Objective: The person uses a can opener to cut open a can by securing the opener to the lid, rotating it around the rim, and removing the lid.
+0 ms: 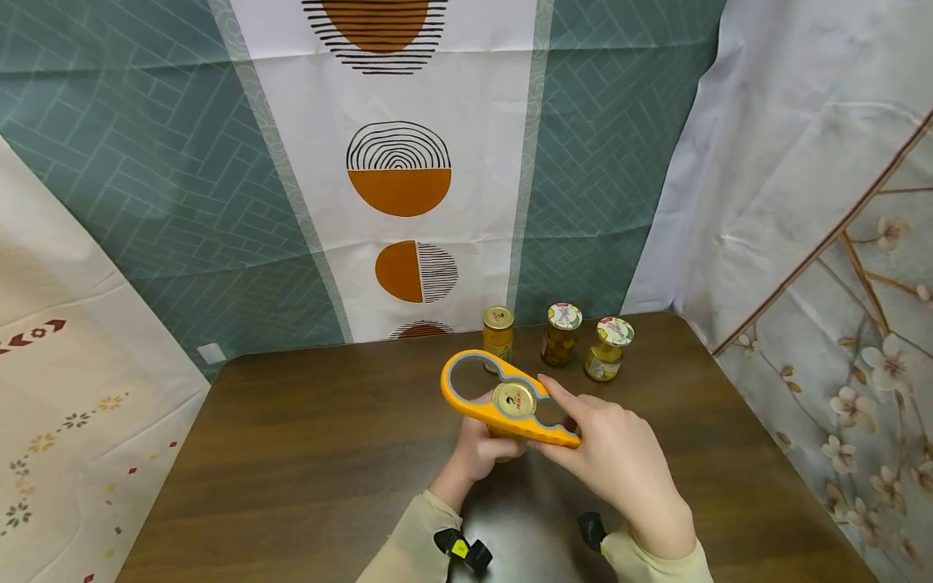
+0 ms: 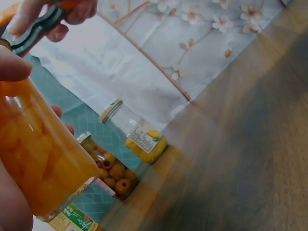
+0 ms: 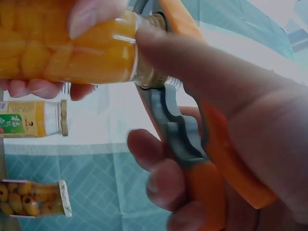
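My left hand [image 1: 477, 449] grips a glass jar of orange fruit pieces [image 2: 50, 151], held up off the table. In the right wrist view this jar lies sideways across the upper left, fingers around its glass. My right hand [image 1: 619, 457] holds an orange jar opener [image 1: 477, 411] with grey toothed inner edges by its handle end. The opener sits around the jar's gold lid [image 1: 514, 399], which shows through its middle opening. In the right wrist view the right thumb lies near the jar's neck, with the other fingers curled by the orange handles [image 3: 207, 192].
At the table's back edge stand a gold-lidded jar with a green label [image 1: 498, 332], a jar of brown round fruit [image 1: 560, 340] and a jar with yellow contents [image 1: 607, 352]. A brown wooden table [image 1: 306, 453] spreads below, with patterned cloths hanging behind and beside it.
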Motion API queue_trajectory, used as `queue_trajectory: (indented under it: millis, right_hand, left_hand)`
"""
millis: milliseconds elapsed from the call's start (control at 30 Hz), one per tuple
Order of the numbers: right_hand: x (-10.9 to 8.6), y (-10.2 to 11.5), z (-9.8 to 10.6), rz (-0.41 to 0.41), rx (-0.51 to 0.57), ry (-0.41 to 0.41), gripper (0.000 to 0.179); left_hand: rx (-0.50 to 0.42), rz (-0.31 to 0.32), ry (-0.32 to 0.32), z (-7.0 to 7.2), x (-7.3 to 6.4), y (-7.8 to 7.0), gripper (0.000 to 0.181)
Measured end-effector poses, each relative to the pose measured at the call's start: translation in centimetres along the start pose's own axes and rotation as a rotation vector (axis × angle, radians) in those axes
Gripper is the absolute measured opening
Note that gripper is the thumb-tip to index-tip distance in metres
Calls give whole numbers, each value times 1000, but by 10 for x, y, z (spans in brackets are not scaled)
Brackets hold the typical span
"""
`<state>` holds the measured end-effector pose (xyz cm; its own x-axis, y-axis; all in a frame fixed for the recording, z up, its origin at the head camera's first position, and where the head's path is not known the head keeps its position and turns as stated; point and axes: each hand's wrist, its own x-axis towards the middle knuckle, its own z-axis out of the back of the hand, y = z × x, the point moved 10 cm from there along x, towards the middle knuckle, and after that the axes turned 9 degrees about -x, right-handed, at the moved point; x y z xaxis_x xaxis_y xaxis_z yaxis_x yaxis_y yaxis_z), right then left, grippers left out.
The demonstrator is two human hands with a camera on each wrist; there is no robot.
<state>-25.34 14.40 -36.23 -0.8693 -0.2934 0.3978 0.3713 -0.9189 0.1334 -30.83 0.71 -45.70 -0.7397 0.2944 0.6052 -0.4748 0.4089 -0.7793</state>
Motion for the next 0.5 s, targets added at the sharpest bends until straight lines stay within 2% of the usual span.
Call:
queue_trajectory:
  millis: [67, 200, 267, 367, 433, 500]
  right_hand:
    - [2, 0, 3, -1, -23, -31, 78]
    - [4, 1, 7, 5, -56, -66, 77]
    - [3, 1, 9, 11, -64, -77, 78]
    - [2, 2, 13, 17, -55, -91, 79]
    - [-1, 3, 14, 21, -39, -96, 80]
    - [-3, 3, 14, 30, -26, -94, 81]
  left_hand:
    - [1, 15, -12, 2, 2, -1, 49]
    - [31, -11, 15, 2, 6, -7, 47]
    - [34, -42, 47, 0, 8, -12, 47]
    - [3, -48, 112, -3, 9, -16, 48]
    - [-20, -35, 154, -4, 8, -17, 46]
    - [-60, 15, 203, -6, 5, -14, 44]
